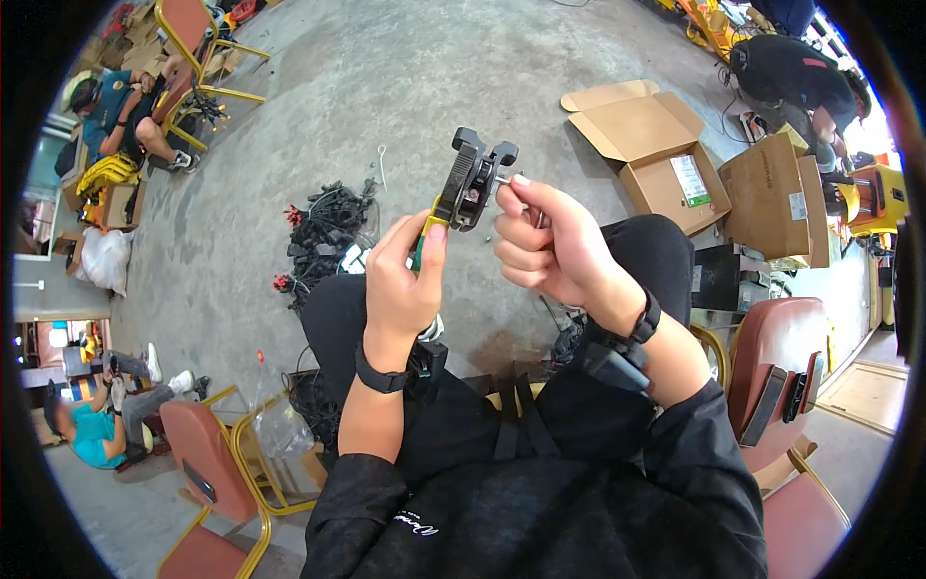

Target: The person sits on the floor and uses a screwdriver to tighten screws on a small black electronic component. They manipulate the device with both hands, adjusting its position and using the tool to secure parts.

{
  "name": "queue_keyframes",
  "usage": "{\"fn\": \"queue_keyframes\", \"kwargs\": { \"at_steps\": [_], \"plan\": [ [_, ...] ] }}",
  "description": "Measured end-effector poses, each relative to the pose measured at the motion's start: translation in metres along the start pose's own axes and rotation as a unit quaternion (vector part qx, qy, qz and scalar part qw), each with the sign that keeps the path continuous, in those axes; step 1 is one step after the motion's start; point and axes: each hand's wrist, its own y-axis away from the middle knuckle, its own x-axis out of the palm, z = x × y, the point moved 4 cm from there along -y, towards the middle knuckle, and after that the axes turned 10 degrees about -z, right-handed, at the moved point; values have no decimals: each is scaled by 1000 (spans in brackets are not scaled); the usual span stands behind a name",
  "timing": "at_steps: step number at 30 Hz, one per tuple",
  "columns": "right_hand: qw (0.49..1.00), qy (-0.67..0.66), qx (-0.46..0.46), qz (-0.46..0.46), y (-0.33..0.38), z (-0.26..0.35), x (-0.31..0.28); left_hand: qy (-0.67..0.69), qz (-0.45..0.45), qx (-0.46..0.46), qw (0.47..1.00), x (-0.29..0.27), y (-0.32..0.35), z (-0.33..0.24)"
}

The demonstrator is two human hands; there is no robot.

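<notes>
Your left hand (400, 289) clamps the device (465, 188); your right hand (559, 241) pinches a rod (503, 180). Cables (328, 230) lie at its eight o'clock, a carton (664, 188) at three.

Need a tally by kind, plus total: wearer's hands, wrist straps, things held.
Hands (left hand, right hand): 2
Wrist straps (left strap, right strap): 2
Black device: 1
Metal rod: 1
Total: 6

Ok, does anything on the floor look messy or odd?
Yes: beyond the left knee lies a tangled black heap, seemingly cables, loose on the concrete. Between the legs, a brownish patch stands out from the grey, perhaps a stain.
</notes>
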Motion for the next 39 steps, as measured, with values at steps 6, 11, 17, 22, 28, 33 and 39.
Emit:
{"fn": "queue_keyframes", "kwargs": {
  "at_steps": [6,11,17,22,28,33,39],
  "plan": [
    [575,647,-484,-131,12,16,14,193,53,-196,960,5,8,1],
    [810,465,-337,-118,9,12,10,132,20,-132,982,0,2,-5],
    [974,158,-158,-23,-1,1,2,65,11,-80,995,-1,0,-9],
    [991,86,-100,-11,1,2,7,50,-4,-48,998,-2,1,-8],
    [998,41,-50,13,2,1,5,37,-26,4,999,-4,-1,-10],
    [991,-115,70,27,6,0,10,-4,-55,43,998,-8,-3,-9],
    [965,223,-135,-12,2,5,2,-1,-54,38,998,-10,-2,-4]
  ]
}}
